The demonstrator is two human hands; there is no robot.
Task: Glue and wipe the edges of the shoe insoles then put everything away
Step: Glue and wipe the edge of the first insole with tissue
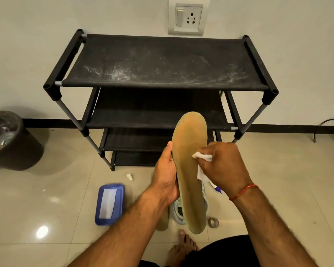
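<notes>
Insole (189,170), tan and long, stands nearly upright in mid-air, in front of the lower shelves of the black shoe rack (162,60). The left hand (166,178) grips its left edge, thumb along the rim. The right hand (224,166) pinches a folded white tissue (202,157) against its right edge. On the floor beneath lie 1 pale sneaker (176,211), a 2nd insole (162,222), a purple-tipped glue tube (217,188) and a tape roll (213,222). Further left are a blue plastic box (109,204) and a white cap (130,176).

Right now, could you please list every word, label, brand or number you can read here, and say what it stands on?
No text can be read anywhere.
White panel on the blue box lid: shows no lettering.
Insole: no print visible on this face.
White tissue: blank.
Glue tube: mostly hidden behind the right hand.
</notes>
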